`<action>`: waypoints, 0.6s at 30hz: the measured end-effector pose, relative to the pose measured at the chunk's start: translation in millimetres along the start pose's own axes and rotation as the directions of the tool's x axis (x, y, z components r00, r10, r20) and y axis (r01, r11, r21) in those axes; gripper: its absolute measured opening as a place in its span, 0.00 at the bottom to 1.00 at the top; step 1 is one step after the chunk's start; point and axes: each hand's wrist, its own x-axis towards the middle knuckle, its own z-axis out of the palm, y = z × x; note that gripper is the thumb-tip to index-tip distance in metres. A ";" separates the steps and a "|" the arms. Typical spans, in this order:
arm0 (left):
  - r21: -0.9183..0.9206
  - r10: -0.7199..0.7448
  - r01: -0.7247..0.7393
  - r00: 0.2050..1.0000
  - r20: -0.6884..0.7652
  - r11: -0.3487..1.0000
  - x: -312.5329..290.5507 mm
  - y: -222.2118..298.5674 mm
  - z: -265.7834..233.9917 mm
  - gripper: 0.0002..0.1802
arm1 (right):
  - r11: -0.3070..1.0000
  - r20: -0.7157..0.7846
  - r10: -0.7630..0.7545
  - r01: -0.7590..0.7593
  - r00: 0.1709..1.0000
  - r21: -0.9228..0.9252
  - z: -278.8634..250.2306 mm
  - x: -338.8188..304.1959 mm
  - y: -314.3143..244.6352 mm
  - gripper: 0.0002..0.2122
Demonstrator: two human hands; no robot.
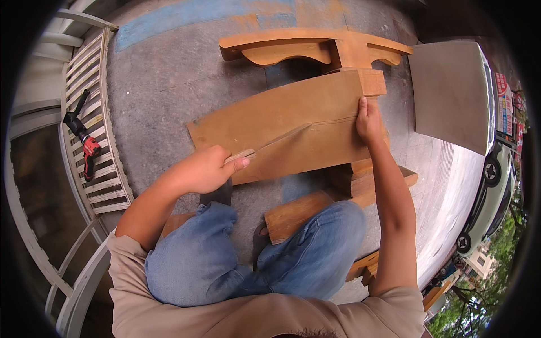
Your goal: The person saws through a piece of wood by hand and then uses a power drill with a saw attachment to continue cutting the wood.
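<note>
We record one brown board (pixel 270 115), flat-faced, slanting above the floor before the person's knees, its right end at a wooden post. One thin-bladed tool (pixel 247 153) with a wooden handle, its blade along the board's face; saw or knife, we cannot tell. Two hands: the left hand (pixel 209 168) closed around that handle; the right hand (pixel 369 121) partly open at the board's right end, how its hidden fingers sit we cannot tell.

Around it we count one curved wooden piece (pixel 352 48) beyond the board; one wooden block (pixel 298 213) by the right knee; one grey box (pixel 451 93) to the right; one slatted rack (pixel 108 196) to the left, bearing one red-and-black power tool (pixel 90 147); one pale car (pixel 484 208) farther right. In the way, the right forearm hides part of the woodwork below the board.
</note>
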 end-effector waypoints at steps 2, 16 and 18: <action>0.140 -0.048 0.042 0.998 0.040 0.989 15.5 4.6 8.1 0.35 | 0.999 -0.016 -0.017 0.018 1.000 0.051 3.2 1.6 -4.5 0.29; 0.150 -0.035 0.046 0.997 -0.075 0.988 30.8 13.1 28.6 0.33 | 0.999 -0.021 -0.031 0.031 0.999 0.030 -0.7 1.6 -3.9 0.29; 0.085 -0.057 0.058 0.998 -0.011 0.995 -0.1 6.7 3.4 0.34 | 0.999 -0.016 -0.034 0.035 0.999 0.031 -2.3 1.0 -0.9 0.29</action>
